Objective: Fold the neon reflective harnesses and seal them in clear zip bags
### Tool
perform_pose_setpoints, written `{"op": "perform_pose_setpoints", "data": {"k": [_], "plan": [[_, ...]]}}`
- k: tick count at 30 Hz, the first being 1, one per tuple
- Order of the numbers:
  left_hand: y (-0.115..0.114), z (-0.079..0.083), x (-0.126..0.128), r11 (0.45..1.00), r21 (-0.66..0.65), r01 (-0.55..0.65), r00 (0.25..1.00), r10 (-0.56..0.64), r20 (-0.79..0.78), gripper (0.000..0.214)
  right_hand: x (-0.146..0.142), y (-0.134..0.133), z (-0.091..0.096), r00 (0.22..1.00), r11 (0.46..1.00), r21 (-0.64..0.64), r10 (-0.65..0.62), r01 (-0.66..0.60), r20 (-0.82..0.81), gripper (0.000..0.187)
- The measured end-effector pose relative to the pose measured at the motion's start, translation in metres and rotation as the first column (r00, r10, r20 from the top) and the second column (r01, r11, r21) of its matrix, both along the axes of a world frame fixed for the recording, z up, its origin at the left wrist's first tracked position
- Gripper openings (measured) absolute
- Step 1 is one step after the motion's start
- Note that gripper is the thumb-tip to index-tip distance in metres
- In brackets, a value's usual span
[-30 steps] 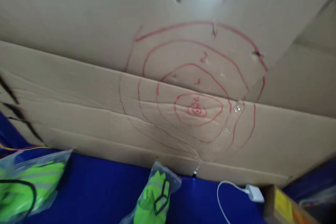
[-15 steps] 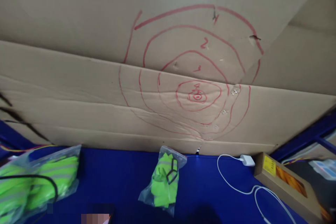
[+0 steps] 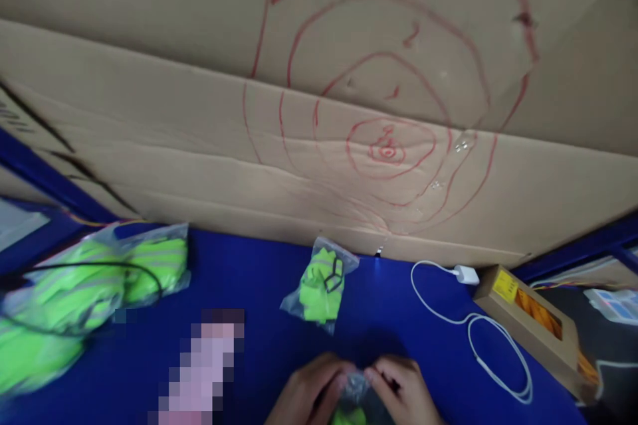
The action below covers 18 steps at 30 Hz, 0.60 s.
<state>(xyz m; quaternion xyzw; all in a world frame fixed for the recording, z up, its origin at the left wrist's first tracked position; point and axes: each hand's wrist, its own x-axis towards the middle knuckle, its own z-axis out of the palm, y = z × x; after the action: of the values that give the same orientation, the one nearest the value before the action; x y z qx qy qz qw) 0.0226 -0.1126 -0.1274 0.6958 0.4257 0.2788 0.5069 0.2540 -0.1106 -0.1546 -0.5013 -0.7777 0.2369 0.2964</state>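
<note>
My left hand (image 3: 314,388) and my right hand (image 3: 403,390) are at the bottom edge, side by side. Between them is a clear plastic bag (image 3: 357,385), its top pinched by the fingers of both. Something bright green (image 3: 349,417) shows inside the bag, cut off by the frame edge. Just beyond the hands, on the blue surface (image 3: 239,279), lies another clear bag holding folded bright green fabric (image 3: 321,289) with a dark outline mark on it. Both hands are closed at the fingertips.
Several bagged green, grey-striped garments (image 3: 80,285) lie at left under a black cable (image 3: 134,267). A pixelated oblong (image 3: 202,372) is nearer. At right are a white cable with plug (image 3: 466,274) and a cardboard box (image 3: 543,325). Behind stands cardboard (image 3: 174,126) with red rings.
The view has tilted downward, so the table items sit higher in the picture. Both my hands, with the plastic bag between them, have come into view at the bottom.
</note>
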Motion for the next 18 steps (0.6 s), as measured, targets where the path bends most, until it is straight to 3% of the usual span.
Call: {"op": "perform_pose_setpoints", "data": {"k": [3,5,7,9,12,15,16,18], "plan": [[-0.001,0.01,-0.003,0.963,0.239,-0.121,0.99,0.133,-0.035,0.031,0.01,-0.002,0.009,0.995,0.999,0.04,0.006,-0.01,0.097,0.046],[0.007,0.016,-0.005,0.885,0.407,-0.229,0.952,0.29,-0.095,0.032,0.026,0.008,0.017,0.984,0.996,0.083,0.006,-0.021,0.179,0.039],[0.019,0.024,-0.003,0.813,0.509,-0.282,0.875,0.436,-0.211,0.036,0.047,0.027,0.026,0.956,0.986,0.163,-0.061,0.015,0.286,0.037],[0.034,0.03,0.004,0.78,0.577,-0.242,0.778,0.511,-0.364,0.054,0.067,0.051,0.037,0.895,0.966,0.251,-0.167,0.065,0.413,0.041],[0.057,0.033,0.014,0.795,0.572,-0.202,0.641,0.549,-0.536,0.08,0.078,0.075,0.055,0.815,0.912,0.384,-0.331,0.146,0.476,0.04],[0.064,0.026,0.015,0.833,0.5,-0.237,0.628,0.524,-0.576,0.085,0.059,0.063,0.063,0.851,0.846,0.509,-0.379,0.16,0.362,0.032],[0.06,0.024,0.012,0.837,0.496,-0.233,0.652,0.513,-0.558,0.085,0.049,0.052,0.063,0.887,0.86,0.491,-0.329,0.14,0.323,0.028],[0.042,0.021,0.005,0.84,0.502,-0.206,0.721,0.477,-0.503,0.08,0.031,0.025,0.06,0.946,0.94,0.341,-0.081,-0.033,0.315,0.018]]}}
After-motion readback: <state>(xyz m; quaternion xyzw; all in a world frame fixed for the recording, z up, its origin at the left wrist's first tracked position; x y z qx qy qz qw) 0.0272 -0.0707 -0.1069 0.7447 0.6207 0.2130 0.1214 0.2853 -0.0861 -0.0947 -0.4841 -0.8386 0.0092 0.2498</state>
